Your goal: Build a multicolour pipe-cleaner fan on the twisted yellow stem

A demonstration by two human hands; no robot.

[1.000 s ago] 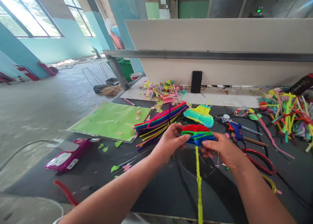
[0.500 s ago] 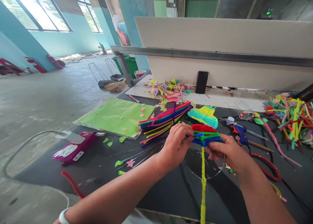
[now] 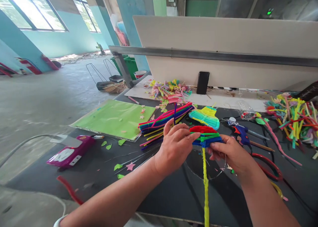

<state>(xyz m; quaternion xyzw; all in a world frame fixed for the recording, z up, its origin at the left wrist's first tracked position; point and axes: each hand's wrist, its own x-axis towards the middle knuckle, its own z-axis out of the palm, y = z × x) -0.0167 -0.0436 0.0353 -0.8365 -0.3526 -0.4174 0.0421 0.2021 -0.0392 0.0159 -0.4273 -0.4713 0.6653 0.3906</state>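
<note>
My right hand (image 3: pixel 227 151) pinches the right end of a small pipe-cleaner piece (image 3: pixel 204 136) between thumb and fingers. The piece has a red arch on top, green below it and blue at the bottom. From its middle a twisted yellow pipe-cleaner stem (image 3: pixel 205 187) hangs straight down. My left hand (image 3: pixel 175 144) is at its left end, fingers spread, one fingertip on or close to the green strands; its thumb is hidden. Just behind lie a tied bundle of coloured pipe cleaners (image 3: pixel 166 119) and a yellow and turquoise pipe-cleaner shape (image 3: pixel 205 117).
A green sheet in plastic (image 3: pixel 114 117) and a purple device with a cable (image 3: pixel 72 151) lie left. To the right are a blue glue gun (image 3: pixel 242 134), red-handled scissors (image 3: pixel 269 167) and a pile of pipe cleaners (image 3: pixel 295 117). A phone (image 3: pixel 203 82) leans against the board behind.
My left hand has loosened its pinch on the piece's left end and its fingers have spread. My right hand keeps its grip. The view has shifted slightly.
</note>
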